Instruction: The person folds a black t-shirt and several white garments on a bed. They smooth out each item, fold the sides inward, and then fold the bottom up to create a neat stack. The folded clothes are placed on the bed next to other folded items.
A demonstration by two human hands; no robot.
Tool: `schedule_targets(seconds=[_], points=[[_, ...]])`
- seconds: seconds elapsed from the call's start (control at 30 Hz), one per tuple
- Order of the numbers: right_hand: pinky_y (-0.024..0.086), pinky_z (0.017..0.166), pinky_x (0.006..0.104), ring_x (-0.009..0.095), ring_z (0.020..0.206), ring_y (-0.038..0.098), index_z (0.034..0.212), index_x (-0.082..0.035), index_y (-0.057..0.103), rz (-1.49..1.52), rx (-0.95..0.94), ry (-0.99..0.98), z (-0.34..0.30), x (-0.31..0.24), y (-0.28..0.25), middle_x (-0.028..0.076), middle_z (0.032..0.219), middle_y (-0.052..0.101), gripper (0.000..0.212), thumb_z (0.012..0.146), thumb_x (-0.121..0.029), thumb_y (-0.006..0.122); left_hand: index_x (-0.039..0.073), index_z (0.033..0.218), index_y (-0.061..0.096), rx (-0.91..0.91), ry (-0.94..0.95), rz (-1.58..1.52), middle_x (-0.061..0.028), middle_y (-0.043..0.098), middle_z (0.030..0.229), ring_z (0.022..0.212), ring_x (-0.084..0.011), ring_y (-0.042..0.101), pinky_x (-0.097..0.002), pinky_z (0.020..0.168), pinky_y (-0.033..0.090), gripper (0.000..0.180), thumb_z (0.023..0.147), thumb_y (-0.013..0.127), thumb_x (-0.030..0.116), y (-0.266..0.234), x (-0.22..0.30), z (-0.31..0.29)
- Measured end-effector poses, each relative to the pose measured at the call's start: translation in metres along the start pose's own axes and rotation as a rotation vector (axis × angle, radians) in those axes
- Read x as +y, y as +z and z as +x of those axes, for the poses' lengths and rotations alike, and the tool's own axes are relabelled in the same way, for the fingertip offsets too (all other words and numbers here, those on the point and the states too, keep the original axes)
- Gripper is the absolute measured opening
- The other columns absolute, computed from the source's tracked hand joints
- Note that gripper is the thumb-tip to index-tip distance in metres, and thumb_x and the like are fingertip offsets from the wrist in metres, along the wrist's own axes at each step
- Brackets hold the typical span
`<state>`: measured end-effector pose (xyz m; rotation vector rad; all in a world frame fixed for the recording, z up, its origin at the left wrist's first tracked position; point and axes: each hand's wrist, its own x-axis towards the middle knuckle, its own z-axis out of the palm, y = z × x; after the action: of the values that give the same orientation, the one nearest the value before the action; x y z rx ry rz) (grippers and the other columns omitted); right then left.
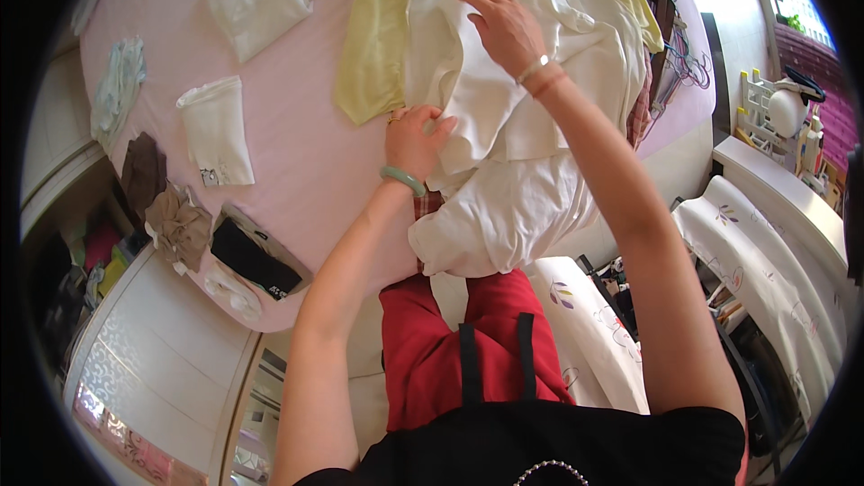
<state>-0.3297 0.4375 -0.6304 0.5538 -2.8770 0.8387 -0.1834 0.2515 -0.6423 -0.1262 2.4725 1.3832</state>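
Observation:
A white shirt with pale yellow sleeves point(373, 54) lies spread on the pink bed sheet point(297, 117), its neckline at the far side. My left hand point(416, 139), with a green bangle at the wrist, is at the shirt's left side below the sleeve; its bent fingers and thumb close on the white cloth edge. My right hand point(511, 31) rests on the upper body of the shirt, fingers stretched out and holding nothing. Bunched white cloth point(513, 216) hangs over the near bed edge below the shirt, with a bit of red plaid fabric point(428, 205) beside it.
Left on the bed are a folded white garment point(218, 133), a larger white one point(261, 0), a black folded piece point(256, 256), brown cloth point(178, 225) and a pale bundle point(119, 90). Tangled cables point(684, 63) lie at the right. A patterned white cover point(756, 252) drapes at the near right.

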Motion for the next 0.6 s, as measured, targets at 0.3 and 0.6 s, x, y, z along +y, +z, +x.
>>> schedule_targets(seconds=[0.3,0.6], points=[[0.038,0.101,0.0395,0.019,0.116,0.054,0.102,-0.013,0.069,-0.433,-0.51,-0.216,0.035,0.007,0.013,0.001,0.108,0.067,0.017,0.087,-0.011,0.061,0.016,0.087,0.07,-0.023,0.385,0.163,0.002,0.067,0.08,0.073,-0.0187,0.062,-0.0347,0.076,0.046,0.014,0.087,0.072,0.03,-0.021,0.011,-0.012],[0.05,0.07,0.0325,0.024,0.074,0.062,0.1,-0.002,0.066,0.443,-0.208,-0.113,0.014,-0.077,-0.091,0.008,0.09,0.065,0.016,0.084,-0.005,0.066,0.02,0.089,0.067,0.024,0.545,0.637,0.0025,0.061,0.07,0.061,-0.0168,0.057,-0.0306,0.058,0.042,0.009,0.087,0.072,0.027,-0.127,0.009,-0.063]])
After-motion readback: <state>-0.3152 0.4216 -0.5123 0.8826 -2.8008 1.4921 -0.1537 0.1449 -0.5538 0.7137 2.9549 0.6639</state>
